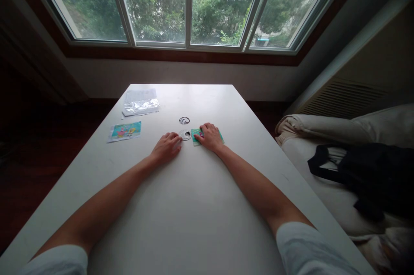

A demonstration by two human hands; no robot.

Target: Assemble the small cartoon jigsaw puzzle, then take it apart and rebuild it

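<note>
The green card (196,138) lies at three o'clock from the clear disc (185,138), under the right hand (211,137), fingers slightly spread. The left hand (165,148) meets the disc at nine, fingers close; whether pinching, I can't tell. A sideways nudge could slide the disc against the card. The round piece (184,120) sits at twelve, the cartoon sheet (125,131) at nine; no writing is legible.

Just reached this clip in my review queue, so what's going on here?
At a white table, a person's right hand presses on a flat green card. The left hand touches the edge of a small round clear disc beside it. A round silvery piece lies just beyond, and a colourful cartoon picture sheet lies to the left.
</note>
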